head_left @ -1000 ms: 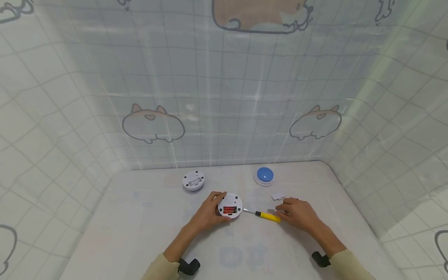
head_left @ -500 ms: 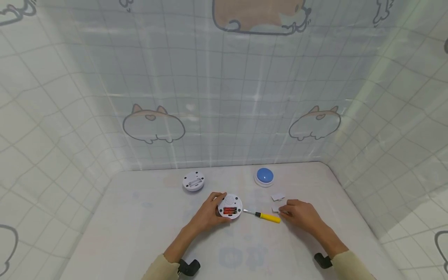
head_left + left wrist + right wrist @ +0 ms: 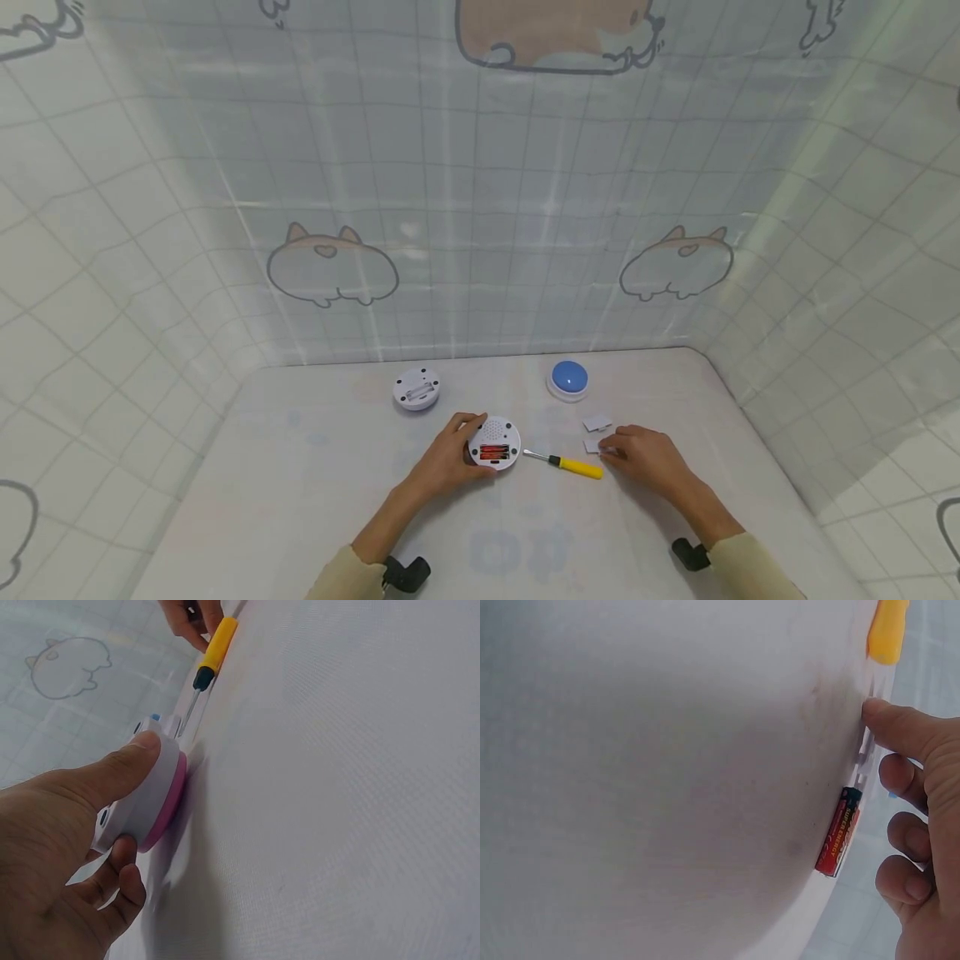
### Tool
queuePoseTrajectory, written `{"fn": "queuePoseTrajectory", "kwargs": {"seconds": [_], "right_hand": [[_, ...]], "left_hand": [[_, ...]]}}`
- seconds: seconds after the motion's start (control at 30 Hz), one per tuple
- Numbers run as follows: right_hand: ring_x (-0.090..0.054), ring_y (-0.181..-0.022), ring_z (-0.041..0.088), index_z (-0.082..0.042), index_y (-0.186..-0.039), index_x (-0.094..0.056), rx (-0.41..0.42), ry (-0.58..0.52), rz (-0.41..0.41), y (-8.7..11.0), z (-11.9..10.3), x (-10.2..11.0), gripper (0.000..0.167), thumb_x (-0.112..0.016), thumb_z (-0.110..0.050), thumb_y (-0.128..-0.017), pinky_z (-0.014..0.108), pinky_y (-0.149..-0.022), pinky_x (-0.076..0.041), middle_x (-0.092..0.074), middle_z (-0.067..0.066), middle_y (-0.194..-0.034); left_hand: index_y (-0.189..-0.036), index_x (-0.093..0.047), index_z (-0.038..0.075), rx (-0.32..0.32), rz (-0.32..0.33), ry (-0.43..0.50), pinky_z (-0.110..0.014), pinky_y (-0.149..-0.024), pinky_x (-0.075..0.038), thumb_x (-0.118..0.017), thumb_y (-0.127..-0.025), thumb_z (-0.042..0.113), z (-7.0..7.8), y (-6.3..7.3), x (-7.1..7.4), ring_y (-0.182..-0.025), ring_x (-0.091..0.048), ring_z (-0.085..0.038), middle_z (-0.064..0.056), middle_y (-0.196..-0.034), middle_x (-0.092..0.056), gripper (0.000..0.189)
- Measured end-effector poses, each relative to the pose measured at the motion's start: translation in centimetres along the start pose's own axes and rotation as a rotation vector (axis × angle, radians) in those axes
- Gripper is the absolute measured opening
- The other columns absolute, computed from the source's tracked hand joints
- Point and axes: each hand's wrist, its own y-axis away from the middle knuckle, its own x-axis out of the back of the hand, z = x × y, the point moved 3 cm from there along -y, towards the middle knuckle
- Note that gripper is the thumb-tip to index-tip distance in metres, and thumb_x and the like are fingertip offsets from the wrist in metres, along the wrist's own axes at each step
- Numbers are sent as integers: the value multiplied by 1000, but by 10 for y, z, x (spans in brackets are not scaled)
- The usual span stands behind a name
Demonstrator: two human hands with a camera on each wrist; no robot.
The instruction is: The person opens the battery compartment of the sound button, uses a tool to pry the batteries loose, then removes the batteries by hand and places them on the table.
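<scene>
My left hand (image 3: 444, 458) grips the rim of a round white push-button unit (image 3: 495, 429), with red batteries (image 3: 494, 452) in its exposed compartment. Its pink button side (image 3: 172, 799) faces down in the left wrist view. My right hand (image 3: 643, 457) pinches a small white battery cover (image 3: 592, 447) at the table. Another small white cover (image 3: 597, 422) lies just beyond it. Between my hands rests a screwdriver (image 3: 577, 467) with a yellow handle, its tip close to the unit. In the right wrist view, a loose red battery (image 3: 840, 834) lies near my fingers.
A second white unit (image 3: 416, 389) lies compartment up at the back left. At the back right stands a white unit with a blue button (image 3: 568, 377). Sheeted walls (image 3: 480, 208) with a grid pattern surround the white table (image 3: 337, 500) at the back and sides.
My right hand has shifted slightly right, away from the screwdriver handle, and the small white cover at its fingertips shows more. The left hand keeps its hold on the unit.
</scene>
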Motion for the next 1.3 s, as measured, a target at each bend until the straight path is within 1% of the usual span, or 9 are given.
{"fn": "queuePoseTrajectory", "kwargs": {"seconds": [0.23, 0.43, 0.53, 0.7, 0.87, 1.03, 1.17, 1.3], "right_hand": [[-51, -74, 4, -26, -104, -80, -30, -16, -17, -3, 1, 1, 21, -83, -31, -83, 24, -70, -50, -65, -15, -84], [-58, -79, 7, -25, -105, -79, -62, -33, -35, -4, 0, 1, 22, -83, -31, -84, 29, -75, -54, -68, -13, -87], [-59, -79, 7, -24, -106, -79, -71, -43, -34, -4, -2, 1, 23, -83, -31, -84, 30, -76, -55, -68, -12, -87], [-56, -77, 6, -24, -107, -79, -72, -72, -22, -4, -2, 0, 24, -82, -30, -84, 30, -75, -54, -66, -13, -87], [-48, -72, 6, -25, -110, -78, -91, -103, -18, -5, -2, 0, 26, -81, -31, -85, 27, -69, -48, -59, -15, -81], [-48, -73, 4, -27, -108, -78, -92, -164, -8, -7, -9, 5, 24, -80, -35, -85, 26, -68, -46, -58, -19, -82], [-48, -75, 3, -28, -107, -78, -79, -218, -32, -8, -19, 8, 25, -79, -40, -85, 27, -69, -46, -57, -21, -81], [-47, -77, 3, -30, -107, -78, -76, -262, -73, -8, -27, 7, 27, -80, -43, -84, 27, -69, -44, -53, -23, -79]], "left_hand": [[-153, -43, 16, -7, -3, 8, -48, -111, -40, -87, -76, 45, -2, -3, 2, -133, -47, -26, -5, -147, -44, 93], [-153, -43, 16, -13, -7, 6, -48, -111, -40, -87, -76, 45, -4, -5, 4, -133, -47, -26, -5, -147, -44, 93], [-153, -43, 16, -14, -7, 4, -48, -111, -40, -87, -76, 45, -6, -6, 5, -133, -47, -26, -5, -147, -44, 94], [-154, -43, 16, -16, -9, 2, -48, -111, -39, -87, -76, 46, -9, -8, 5, -133, -47, -26, -4, -147, -44, 94], [-154, -42, 17, -19, -15, 7, -49, -111, -40, -87, -76, 46, -12, -10, 6, -133, -47, -25, -4, -147, -44, 94], [-154, -42, 17, -19, -18, 4, -48, -111, -39, -87, -76, 43, -12, -13, 8, -133, -47, -26, -4, -147, -44, 93], [-154, -42, 17, -16, -26, 1, -49, -111, -39, -88, -76, 43, -12, -14, 11, -133, -47, -26, -4, -147, -44, 94], [-154, -42, 17, -12, -31, 5, -49, -111, -39, -87, -77, 42, -12, -16, 13, -133, -47, -26, -4, -147, -43, 93]]}}
